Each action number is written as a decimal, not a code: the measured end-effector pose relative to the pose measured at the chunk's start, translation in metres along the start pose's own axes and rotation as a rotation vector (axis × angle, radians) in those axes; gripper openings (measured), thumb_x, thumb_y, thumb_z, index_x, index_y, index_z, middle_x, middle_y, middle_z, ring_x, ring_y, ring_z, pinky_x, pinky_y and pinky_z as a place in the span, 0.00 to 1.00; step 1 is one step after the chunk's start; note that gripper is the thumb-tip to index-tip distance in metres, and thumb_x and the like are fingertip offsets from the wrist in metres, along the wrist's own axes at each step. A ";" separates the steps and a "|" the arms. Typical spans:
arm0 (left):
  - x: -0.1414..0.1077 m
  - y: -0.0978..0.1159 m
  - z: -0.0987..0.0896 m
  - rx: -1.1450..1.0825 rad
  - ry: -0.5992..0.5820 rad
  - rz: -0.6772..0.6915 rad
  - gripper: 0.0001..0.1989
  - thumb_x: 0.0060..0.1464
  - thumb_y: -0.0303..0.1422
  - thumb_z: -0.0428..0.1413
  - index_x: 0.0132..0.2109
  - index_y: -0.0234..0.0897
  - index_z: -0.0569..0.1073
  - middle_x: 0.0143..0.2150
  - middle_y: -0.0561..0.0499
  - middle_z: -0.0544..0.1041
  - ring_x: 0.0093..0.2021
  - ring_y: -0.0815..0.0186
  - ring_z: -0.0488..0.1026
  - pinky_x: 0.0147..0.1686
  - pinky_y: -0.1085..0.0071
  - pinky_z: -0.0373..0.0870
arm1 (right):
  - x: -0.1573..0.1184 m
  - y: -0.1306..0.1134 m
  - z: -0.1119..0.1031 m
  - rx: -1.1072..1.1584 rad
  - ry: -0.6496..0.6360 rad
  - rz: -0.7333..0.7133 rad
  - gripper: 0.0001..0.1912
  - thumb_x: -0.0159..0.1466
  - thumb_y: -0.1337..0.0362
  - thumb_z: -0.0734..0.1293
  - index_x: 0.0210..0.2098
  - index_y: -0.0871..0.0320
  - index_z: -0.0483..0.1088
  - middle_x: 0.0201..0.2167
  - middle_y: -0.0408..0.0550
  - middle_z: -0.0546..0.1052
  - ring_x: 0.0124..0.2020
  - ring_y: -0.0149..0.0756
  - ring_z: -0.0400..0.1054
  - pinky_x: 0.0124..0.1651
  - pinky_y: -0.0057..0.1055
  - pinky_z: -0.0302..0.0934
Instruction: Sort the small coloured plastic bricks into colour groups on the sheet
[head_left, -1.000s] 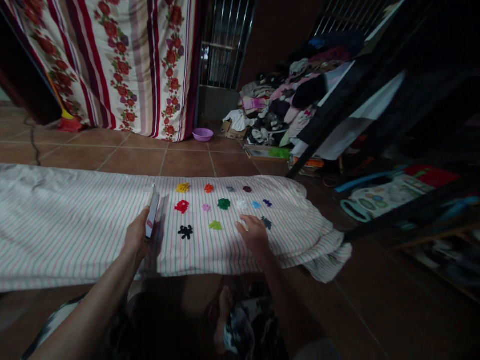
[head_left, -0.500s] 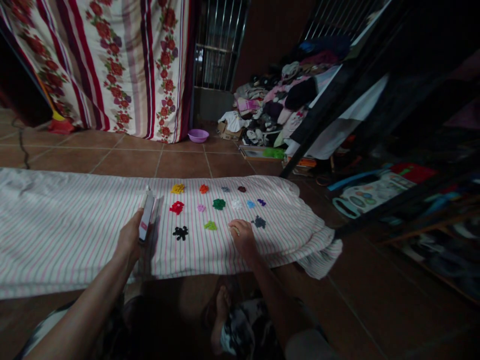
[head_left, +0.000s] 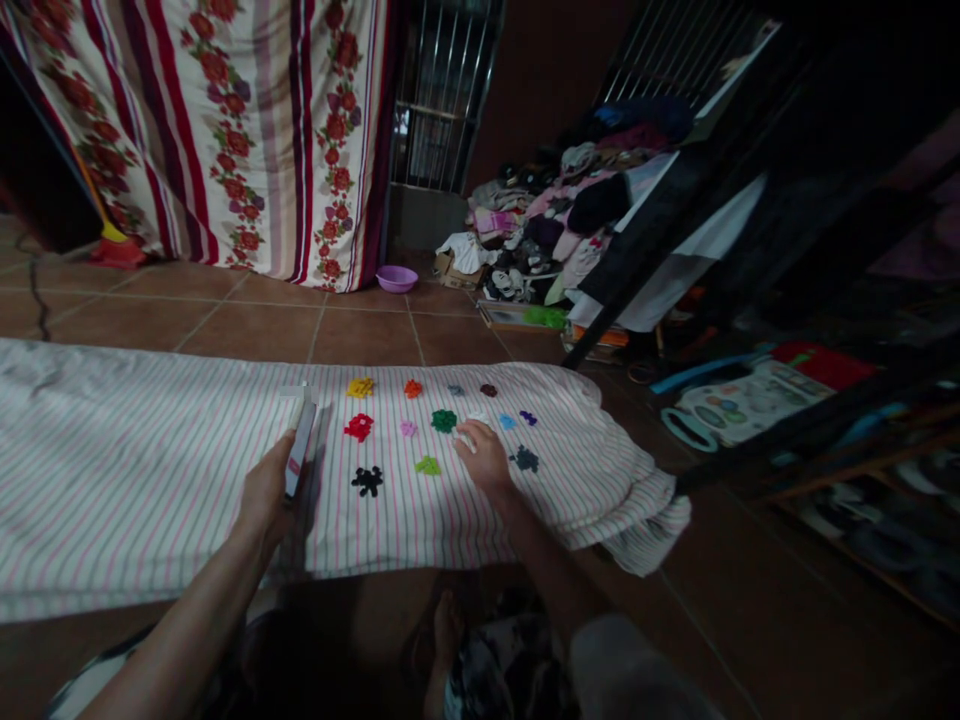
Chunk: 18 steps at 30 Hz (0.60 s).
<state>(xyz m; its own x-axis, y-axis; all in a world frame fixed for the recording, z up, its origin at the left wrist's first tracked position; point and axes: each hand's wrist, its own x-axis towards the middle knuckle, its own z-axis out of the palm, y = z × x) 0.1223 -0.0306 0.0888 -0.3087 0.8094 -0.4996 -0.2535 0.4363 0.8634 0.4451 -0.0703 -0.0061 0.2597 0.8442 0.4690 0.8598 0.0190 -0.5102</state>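
My left hand (head_left: 264, 487) is closed around a phone (head_left: 300, 450), held on edge with its lit screen facing right. My right hand (head_left: 487, 460) hovers low over the striped cloth (head_left: 195, 440), thumb and fingers a little apart, with nothing visible between them. Just beyond its fingers lies a white pile of small pieces (head_left: 477, 415), partly covered by the hand. Around it are a dark green pile (head_left: 443, 421), a lime pile (head_left: 427, 466), a dark grey pile (head_left: 526, 459) and a light blue pile (head_left: 507, 422). Nearer the phone sit red (head_left: 359, 427) and black pieces (head_left: 367, 481).
Yellow (head_left: 360, 387), orange (head_left: 413, 388) and brown pieces (head_left: 488, 390) form part of the far row. Behind the cloth, a purple basin (head_left: 397, 278) stands on the tiled floor. A heap of clothes (head_left: 540, 220) and a dark slanted post (head_left: 637, 270) are to the right.
My right hand has shifted slightly forward toward the white pile, and its pinched fingers have come apart. My left hand keeps the phone in nearly the same place. The view has tilted slightly.
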 end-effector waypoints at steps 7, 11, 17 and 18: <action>0.005 -0.001 -0.004 0.051 -0.064 0.013 0.23 0.51 0.44 0.58 0.47 0.30 0.77 0.37 0.46 0.79 0.39 0.60 0.76 0.43 0.64 0.73 | 0.047 -0.009 0.040 -0.099 -0.075 -0.072 0.11 0.58 0.65 0.68 0.41 0.56 0.75 0.47 0.53 0.75 0.52 0.44 0.66 0.58 0.43 0.57; 0.012 -0.006 -0.006 0.015 -0.095 0.019 0.22 0.51 0.45 0.58 0.47 0.32 0.77 0.40 0.45 0.79 0.45 0.59 0.76 0.52 0.63 0.70 | 0.057 -0.009 0.049 -0.117 -0.133 -0.072 0.08 0.60 0.69 0.65 0.38 0.56 0.75 0.44 0.52 0.76 0.48 0.42 0.67 0.55 0.40 0.57; 0.010 -0.006 -0.006 0.026 -0.101 0.012 0.22 0.52 0.45 0.57 0.49 0.35 0.76 0.45 0.46 0.78 0.49 0.58 0.74 0.56 0.60 0.67 | 0.052 -0.008 0.055 -0.096 -0.119 -0.070 0.07 0.61 0.70 0.63 0.36 0.57 0.72 0.42 0.52 0.76 0.47 0.40 0.66 0.54 0.38 0.57; 0.009 -0.005 -0.006 0.015 -0.106 0.012 0.22 0.53 0.45 0.57 0.50 0.34 0.76 0.46 0.46 0.78 0.50 0.58 0.74 0.56 0.61 0.66 | 0.051 -0.008 0.057 -0.096 -0.097 -0.061 0.07 0.61 0.71 0.62 0.36 0.57 0.72 0.42 0.52 0.75 0.47 0.41 0.66 0.54 0.39 0.56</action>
<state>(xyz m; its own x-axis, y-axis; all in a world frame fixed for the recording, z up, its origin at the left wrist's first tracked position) 0.1154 -0.0280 0.0792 -0.2126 0.8513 -0.4797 -0.2367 0.4314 0.8705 0.4260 0.0031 -0.0194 0.1662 0.8909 0.4227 0.9118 0.0243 -0.4098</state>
